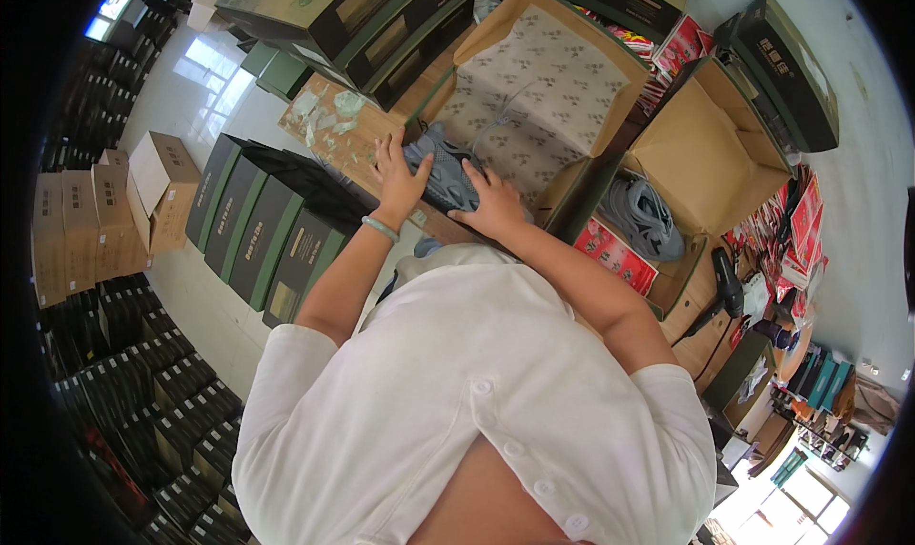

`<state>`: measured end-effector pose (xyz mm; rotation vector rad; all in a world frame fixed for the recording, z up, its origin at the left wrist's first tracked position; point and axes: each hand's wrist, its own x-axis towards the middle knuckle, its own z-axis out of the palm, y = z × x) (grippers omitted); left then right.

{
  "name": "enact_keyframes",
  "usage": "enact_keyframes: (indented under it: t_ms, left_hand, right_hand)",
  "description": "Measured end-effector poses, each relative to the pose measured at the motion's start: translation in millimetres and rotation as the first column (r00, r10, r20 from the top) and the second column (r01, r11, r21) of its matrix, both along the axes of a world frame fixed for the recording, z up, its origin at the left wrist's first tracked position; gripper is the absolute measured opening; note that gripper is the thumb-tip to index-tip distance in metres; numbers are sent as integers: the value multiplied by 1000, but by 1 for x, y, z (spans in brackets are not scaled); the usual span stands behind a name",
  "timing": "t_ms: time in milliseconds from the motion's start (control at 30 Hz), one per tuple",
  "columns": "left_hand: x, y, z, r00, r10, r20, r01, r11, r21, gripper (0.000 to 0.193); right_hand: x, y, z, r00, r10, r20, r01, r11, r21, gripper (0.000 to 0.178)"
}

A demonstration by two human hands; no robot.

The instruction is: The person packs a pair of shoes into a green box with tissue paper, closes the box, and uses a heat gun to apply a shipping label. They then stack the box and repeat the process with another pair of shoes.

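Note:
A grey sneaker (448, 171) lies at the front of an open shoe box lined with patterned tissue paper (534, 88). My left hand (400, 178) is beside it, fingers spread, with the thumb against the shoe's left side. From the right, my right hand (498, 204) grips the sneaker, fingers over its side and thumb near its closer end. Part of the shoe is hidden under my hands. Another grey sneaker (640, 219) rests in a second open shoe box (710, 150) to the right, next to a red printed packet (615, 256).
Dark shoe boxes (357, 21) are stacked behind the wooden bench (329, 131). More green-black boxes (253, 226) stand on the left, near brown cartons (167, 188). A black hair dryer (724, 288) with a cord and piles of red packets (801, 231) lie at the right.

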<state>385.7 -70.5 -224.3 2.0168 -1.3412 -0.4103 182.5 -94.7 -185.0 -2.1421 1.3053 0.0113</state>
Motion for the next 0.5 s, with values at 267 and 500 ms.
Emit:
enact_keyframes:
  t_ms: [267, 500]
  left_hand:
    - [-1, 0, -9, 958, -88, 274, 54, 990, 131, 64]
    - [9, 7, -25, 947, -103, 303, 81, 993, 85, 62]
  right_hand:
    - [-6, 6, -33, 994, -18, 109, 14, 999, 41, 71]
    - [-118, -14, 17, 640, -512, 574, 641, 767, -30, 36]
